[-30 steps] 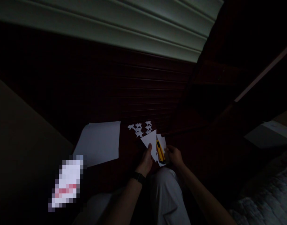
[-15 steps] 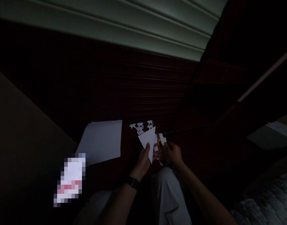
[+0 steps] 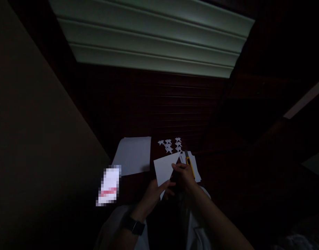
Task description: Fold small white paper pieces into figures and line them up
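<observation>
Our left hand and right hand gripped a white paper, apparently unfinished, while small paper shapes, seemingly done, lay just beyond both hands.

A narrow lane of dark table runs between the large white sheets and the small paper cut-outs, pinched at its near end by the corner of the held paper. The left hand and right hand crowd the near middle. Just beside the right hand, the yellow knife blocks a low pass. Behind the cut-outs, the slatted panel closes the far side. Rightward may be open, though it is too dark to judge.
</observation>
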### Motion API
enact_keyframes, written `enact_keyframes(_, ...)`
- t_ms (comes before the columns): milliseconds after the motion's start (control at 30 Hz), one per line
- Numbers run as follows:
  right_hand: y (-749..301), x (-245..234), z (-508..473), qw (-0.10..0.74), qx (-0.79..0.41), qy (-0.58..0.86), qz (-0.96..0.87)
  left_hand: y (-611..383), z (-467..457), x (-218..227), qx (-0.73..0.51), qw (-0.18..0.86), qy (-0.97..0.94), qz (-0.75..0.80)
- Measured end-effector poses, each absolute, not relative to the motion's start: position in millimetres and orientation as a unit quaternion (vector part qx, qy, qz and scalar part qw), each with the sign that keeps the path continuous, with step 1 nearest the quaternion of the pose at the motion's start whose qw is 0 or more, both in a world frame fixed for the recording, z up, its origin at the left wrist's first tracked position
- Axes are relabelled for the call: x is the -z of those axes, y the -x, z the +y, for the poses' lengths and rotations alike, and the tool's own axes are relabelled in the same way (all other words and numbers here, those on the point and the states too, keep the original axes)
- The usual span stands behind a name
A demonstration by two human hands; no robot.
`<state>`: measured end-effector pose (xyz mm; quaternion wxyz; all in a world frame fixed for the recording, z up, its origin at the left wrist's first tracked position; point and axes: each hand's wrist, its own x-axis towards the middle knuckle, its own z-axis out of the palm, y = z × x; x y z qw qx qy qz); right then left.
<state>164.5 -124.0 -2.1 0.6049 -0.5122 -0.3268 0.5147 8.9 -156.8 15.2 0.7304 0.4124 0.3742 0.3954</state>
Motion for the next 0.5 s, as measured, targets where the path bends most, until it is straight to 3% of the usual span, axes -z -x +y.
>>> enact_keyframes(500, -185.8, -22.5, -120.6, 0.677, -0.462, 0.498, -0.284, 36.0, -178.6, 9.6, -0.322, 0.636, -0.531, 0.459)
